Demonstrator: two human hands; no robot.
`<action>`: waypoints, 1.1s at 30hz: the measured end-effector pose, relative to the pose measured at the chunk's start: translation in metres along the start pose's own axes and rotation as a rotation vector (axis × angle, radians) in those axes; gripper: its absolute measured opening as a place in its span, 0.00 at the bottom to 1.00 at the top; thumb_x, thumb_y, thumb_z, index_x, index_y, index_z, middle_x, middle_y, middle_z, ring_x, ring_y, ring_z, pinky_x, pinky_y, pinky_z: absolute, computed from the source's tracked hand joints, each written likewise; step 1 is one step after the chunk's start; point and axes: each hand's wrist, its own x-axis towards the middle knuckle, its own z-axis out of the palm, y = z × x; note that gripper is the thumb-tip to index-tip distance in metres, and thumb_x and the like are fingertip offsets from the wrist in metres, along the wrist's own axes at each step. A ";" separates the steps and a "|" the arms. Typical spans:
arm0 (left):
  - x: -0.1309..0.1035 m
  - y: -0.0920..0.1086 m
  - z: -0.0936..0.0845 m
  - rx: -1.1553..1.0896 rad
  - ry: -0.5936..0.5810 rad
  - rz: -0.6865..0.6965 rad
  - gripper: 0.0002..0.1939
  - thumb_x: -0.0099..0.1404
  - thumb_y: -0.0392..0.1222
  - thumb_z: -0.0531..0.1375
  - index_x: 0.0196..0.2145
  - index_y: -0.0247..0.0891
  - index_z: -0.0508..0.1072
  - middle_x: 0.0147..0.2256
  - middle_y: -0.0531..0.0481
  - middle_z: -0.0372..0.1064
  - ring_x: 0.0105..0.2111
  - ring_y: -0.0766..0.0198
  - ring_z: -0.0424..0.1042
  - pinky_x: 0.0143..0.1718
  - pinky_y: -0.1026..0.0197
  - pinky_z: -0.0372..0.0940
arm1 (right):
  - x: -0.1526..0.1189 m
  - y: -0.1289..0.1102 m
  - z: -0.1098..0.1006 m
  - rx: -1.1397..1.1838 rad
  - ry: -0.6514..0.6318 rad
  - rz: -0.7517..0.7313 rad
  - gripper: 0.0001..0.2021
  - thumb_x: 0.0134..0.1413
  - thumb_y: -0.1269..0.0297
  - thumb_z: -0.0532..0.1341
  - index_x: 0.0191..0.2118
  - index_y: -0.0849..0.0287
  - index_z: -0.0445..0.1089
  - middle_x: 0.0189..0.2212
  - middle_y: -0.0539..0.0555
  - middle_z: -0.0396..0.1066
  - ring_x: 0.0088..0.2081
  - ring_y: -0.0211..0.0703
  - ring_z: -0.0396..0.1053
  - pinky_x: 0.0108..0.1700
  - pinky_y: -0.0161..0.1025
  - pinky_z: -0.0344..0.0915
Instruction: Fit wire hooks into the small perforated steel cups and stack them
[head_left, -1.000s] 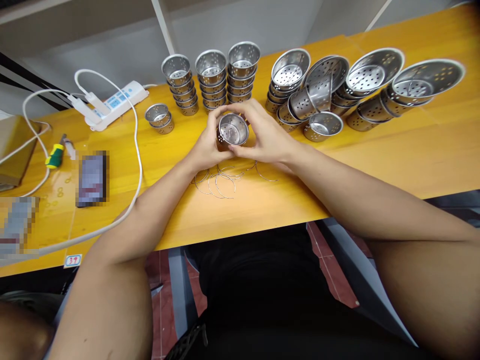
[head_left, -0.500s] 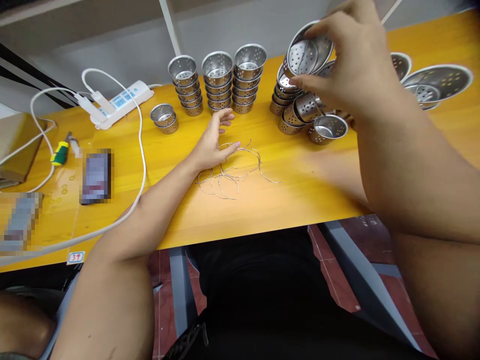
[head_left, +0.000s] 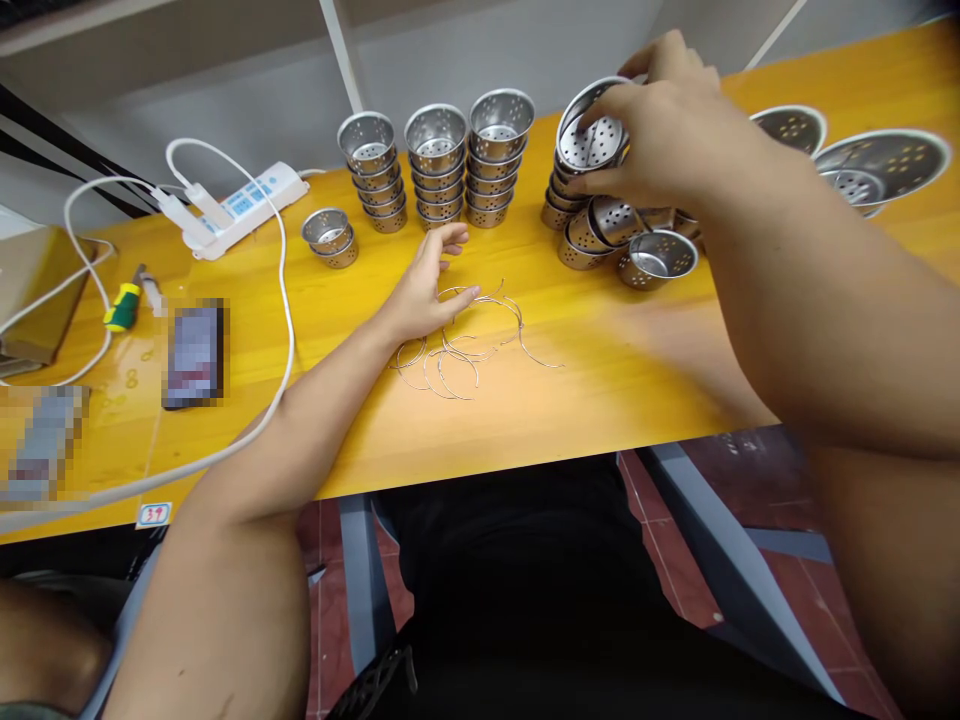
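My right hand (head_left: 660, 130) grips the rim of a perforated metal cup (head_left: 592, 142), thumb outside and fingers reaching over its edge. That cup sits on top of a stack of similar cups (head_left: 559, 205) at the back right of the table. In front of the stack, several cups lie tipped or nested, one of them an upright cup (head_left: 658, 258) nearest me. My left hand (head_left: 431, 285) rests on the table with its fingers apart and holds nothing. Beside and under it lie several thin curved wires (head_left: 450, 370).
Three stacks of perforated cups (head_left: 436, 150) stand along the back, with a short stack (head_left: 330, 238) to their left. Wide perforated bowls (head_left: 885, 165) are at the far right. At left are a power strip (head_left: 247, 205) with white cables, a screwdriver (head_left: 124, 305) and a phone (head_left: 193, 355).
My right hand has come down and slightly left, bringing the cup from above onto the stack. My left hand and the wires have stayed in place.
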 end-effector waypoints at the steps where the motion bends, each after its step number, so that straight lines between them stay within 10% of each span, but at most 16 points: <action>1: 0.000 0.002 0.000 0.003 0.002 -0.008 0.50 0.75 0.78 0.64 0.79 0.54 0.48 0.76 0.36 0.60 0.72 0.39 0.72 0.74 0.31 0.68 | 0.002 0.001 -0.001 -0.005 -0.028 0.007 0.38 0.62 0.64 0.85 0.75 0.64 0.77 0.76 0.78 0.63 0.76 0.88 0.67 0.78 0.74 0.65; 16: -0.001 0.025 -0.006 0.048 -0.005 -0.101 0.43 0.73 0.64 0.68 0.76 0.50 0.57 0.75 0.36 0.64 0.72 0.40 0.73 0.70 0.36 0.75 | 0.019 0.032 -0.013 0.105 -0.089 0.090 0.32 0.69 0.44 0.77 0.71 0.52 0.84 0.57 0.70 0.86 0.52 0.61 0.79 0.57 0.61 0.71; 33: 0.002 0.038 -0.010 0.075 -0.007 -0.081 0.37 0.72 0.57 0.67 0.72 0.47 0.62 0.71 0.36 0.68 0.69 0.43 0.75 0.67 0.40 0.77 | 0.014 0.013 -0.021 0.083 -0.098 0.038 0.36 0.63 0.56 0.84 0.72 0.63 0.82 0.69 0.78 0.73 0.70 0.86 0.77 0.72 0.73 0.72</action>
